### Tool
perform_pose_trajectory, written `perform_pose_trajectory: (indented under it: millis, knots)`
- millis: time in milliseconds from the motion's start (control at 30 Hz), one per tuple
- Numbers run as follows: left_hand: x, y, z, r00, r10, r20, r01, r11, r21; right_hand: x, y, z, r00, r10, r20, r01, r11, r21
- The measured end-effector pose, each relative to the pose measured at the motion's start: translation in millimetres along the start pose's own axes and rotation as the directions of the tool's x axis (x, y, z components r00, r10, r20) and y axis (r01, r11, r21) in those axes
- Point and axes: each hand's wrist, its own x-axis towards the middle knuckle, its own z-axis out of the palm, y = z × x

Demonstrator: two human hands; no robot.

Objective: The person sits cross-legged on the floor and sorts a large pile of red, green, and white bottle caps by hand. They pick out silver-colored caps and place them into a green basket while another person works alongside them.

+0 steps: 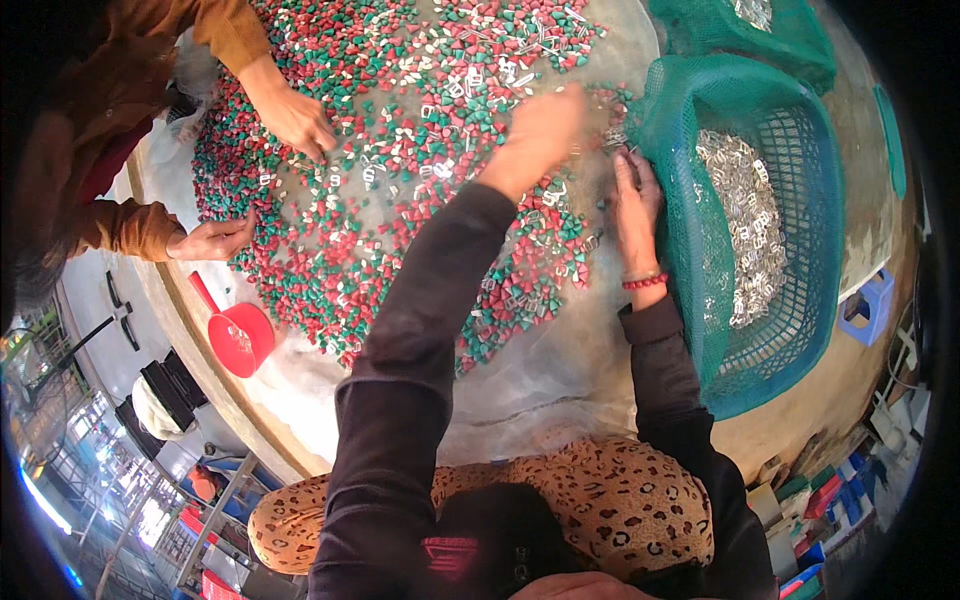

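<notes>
My left hand (548,135) is blurred by motion above a spread of small red, green and pale cone-like and triangular pieces (400,240), with silvery metal buckles (480,80) mixed in. What its fingers hold, if anything, is smeared. My right hand (637,205), below a red bead bracelet, lies beside the pile's right edge, its thumb and fingers extended with a gap between them. A few shiny bits (615,138) are by its fingertips. To its right stands a teal plastic basket (815,250) lined with green netting (690,230), holding many metal buckles (745,220).
Across the left side, another person's hands (290,118) work in the same pile. A red long-handled scoop (240,340) with buckles inside sits near the left edge. Another green net (800,45) lies at the back right, and a blue stool (868,308) stands beyond the basket.
</notes>
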Motion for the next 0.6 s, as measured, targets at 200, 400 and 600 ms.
perform_pose_trajectory:
  millis: [200,400,600]
  knots:
    - [-90.5,-38.2,-39.4,0.977,0.088,0.195,0.197,-0.729,-0.656,21.3,20.9,5.9,0.947,-0.318,0.032,0.29,0.815,-0.502]
    - [-148.5,-34.3,-43.2,0.974,0.226,-0.002,0.217,-0.939,-0.266,37.2,24.9,14.1,0.964,-0.261,0.044,0.209,0.65,-0.73]
    - [-145.3,-37.3,-49.8,0.977,0.214,-0.022,0.206,-0.959,-0.194,5.9,-7.3,18.8,0.971,0.087,0.225,-0.154,0.942,0.297]
